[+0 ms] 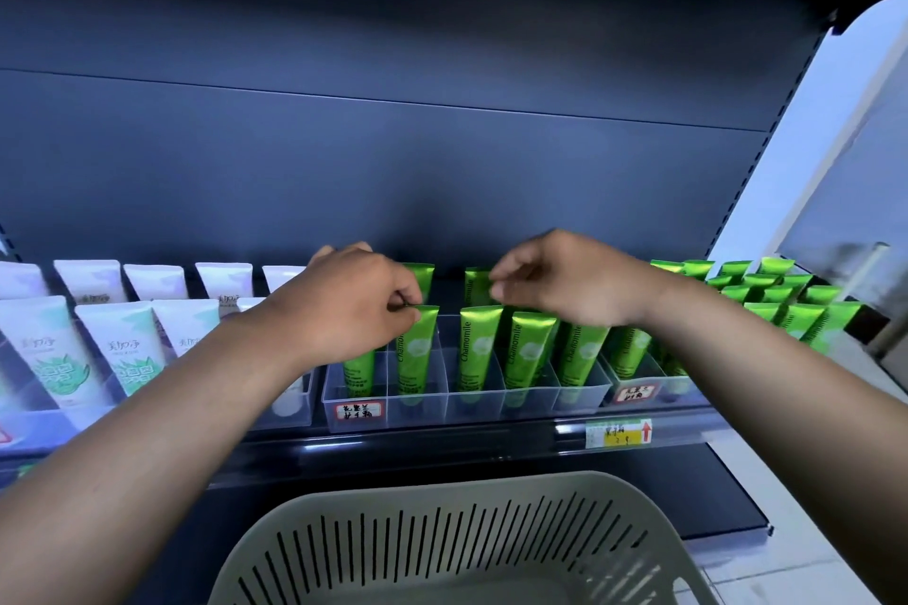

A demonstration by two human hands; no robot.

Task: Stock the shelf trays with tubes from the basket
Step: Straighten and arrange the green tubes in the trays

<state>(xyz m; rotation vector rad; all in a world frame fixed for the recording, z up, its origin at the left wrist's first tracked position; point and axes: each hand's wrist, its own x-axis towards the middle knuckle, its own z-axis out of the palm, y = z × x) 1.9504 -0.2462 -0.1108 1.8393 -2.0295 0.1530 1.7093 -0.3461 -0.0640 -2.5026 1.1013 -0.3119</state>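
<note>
Left hand [344,305] is pinching a green tube's [415,349] crimp, seating it upright in the clear tray [575,395]; right hand [555,280] is hovering loosely curled, seemingly holding nothing.

Shelf layout, head view. A divided tray [471,400] sits at the shelf's front centre, with Chamomile tubes [477,349] upright in its compartments and further tubes behind. Left of it stand rows of aloe tubes [132,349]; right of it, a second tray [634,383] and more tubes [766,295]. A price label [619,433] sits on the shelf edge below. The basket [442,540] lies before the shelf, nearest the viewer.
</note>
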